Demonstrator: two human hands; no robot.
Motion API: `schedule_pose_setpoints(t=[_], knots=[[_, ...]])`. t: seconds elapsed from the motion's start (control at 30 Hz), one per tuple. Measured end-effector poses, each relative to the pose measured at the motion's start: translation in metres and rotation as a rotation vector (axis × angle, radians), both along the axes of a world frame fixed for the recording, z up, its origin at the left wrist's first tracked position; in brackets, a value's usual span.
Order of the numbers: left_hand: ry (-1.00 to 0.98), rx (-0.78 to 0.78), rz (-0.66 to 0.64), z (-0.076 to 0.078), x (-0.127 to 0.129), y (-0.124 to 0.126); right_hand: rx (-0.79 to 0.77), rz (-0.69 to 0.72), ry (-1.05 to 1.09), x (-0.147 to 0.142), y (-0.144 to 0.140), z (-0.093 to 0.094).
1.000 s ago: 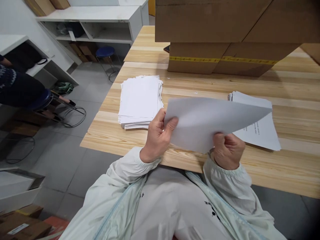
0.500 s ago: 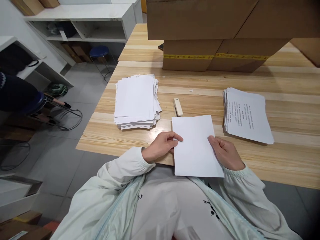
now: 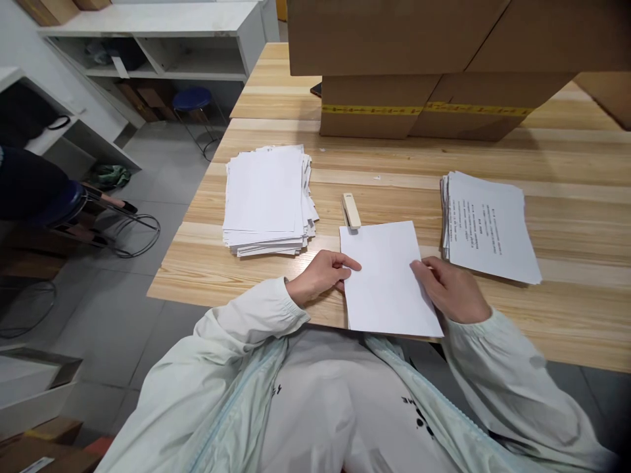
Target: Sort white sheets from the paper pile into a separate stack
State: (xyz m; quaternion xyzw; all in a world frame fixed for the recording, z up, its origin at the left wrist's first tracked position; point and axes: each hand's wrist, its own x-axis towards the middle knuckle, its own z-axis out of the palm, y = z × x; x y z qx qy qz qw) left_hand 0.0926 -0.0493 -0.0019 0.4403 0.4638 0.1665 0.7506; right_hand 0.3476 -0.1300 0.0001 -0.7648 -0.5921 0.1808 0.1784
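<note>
Blank sheet [image 3: 387, 279] lies flat on the table [image 3: 566, 328], near edge, dead centre, its near end just over the lip. Both hands are on it

Left hand [image 3: 320, 276]: palm down at the sheet's left edge, fingers curled loosely, forefinger tip and thumb pinching or pressing that edge. Can't tell if the thumb is under the paper

Right hand [image 3: 451, 289]: at the right edge, fingers partly closed, fingertips on top of the sheet. Looks like pressing it flat more than gripping; can't tell if anything is below the paper

Around it:
- stapler [image 3: 351, 210], cream, just beyond the sheet's far left corner, touching or nearly so
- blank stack [image 3: 266, 197] to the left, ragged edges, apart from the sheet
- printed stack [image 3: 488, 226] to the right, text up, close to the right hand but not touching
- boxes [image 3: 419, 66] at the far side, well apart
- stool [image 3: 194, 98] on the floor far left; another person's dark sleeve at the left edge of view

My read on the step: squaring the sheet (or thin set, can't tell how many) between both hands, stapler ready

Next move, as a judgement: one hand has to pin the paper while the other goes for the stapler. It's a short reach forward, edges must stay aligned, and the overhang at the near lip could let it slip
</note>
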Motion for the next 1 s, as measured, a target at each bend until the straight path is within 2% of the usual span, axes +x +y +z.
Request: schedule_pose_setpoints(t=[0.07, 0.13, 0.23, 0.27, 0.33, 0.43, 0.5, 0.6, 0.73, 0.8, 0.9, 1.0], knots=[[-0.002, -0.012, 0.002, 0.001, 0.0, 0.003, 0.082, 0.035, -0.174, 0.01, 0.002, 0.021], [-0.013, -0.027, 0.009, 0.002, 0.0, 0.003, 0.237, 0.085, -0.286, 0.011, 0.015, 0.045], [-0.035, -0.044, 0.03, 0.003, 0.0, 0.002, 0.492, 0.216, -0.21, -0.011, 0.062, 0.067], [-0.039, -0.05, 0.035, 0.003, 0.0, 0.001, 0.543, 0.259, -0.121, -0.025, 0.084, 0.066], [-0.035, -0.064, 0.048, 0.004, 0.001, 0.001, 0.61, 0.336, -0.045, -0.055, 0.13, 0.053], [-0.029, -0.092, 0.07, 0.005, 0.003, 0.001, 0.562, 0.439, -0.065, -0.095, 0.184, 0.016], [-0.035, -0.1, 0.078, 0.006, 0.003, 0.002, 0.499, 0.492, -0.086, -0.112, 0.201, -0.007], [-0.047, -0.1, 0.062, 0.006, 0.003, 0.004, 0.408, 0.516, -0.148, -0.122, 0.201, -0.027], [-0.067, -0.096, 0.069, 0.003, 0.005, 0.006, 0.389, 0.513, -0.214, -0.126, 0.196, -0.028], [-0.066, -0.095, 0.088, 0.003, 0.006, 0.004, 0.44, 0.518, -0.199, -0.123, 0.197, -0.017], [-0.047, -0.081, 0.092, 0.005, -0.001, -0.008, 0.562, 0.495, -0.164, -0.106, 0.189, 0.013], [0.002, 0.089, 0.085, 0.011, -0.019, -0.03, 0.675, 0.421, -0.122, -0.07, 0.15, 0.05]])
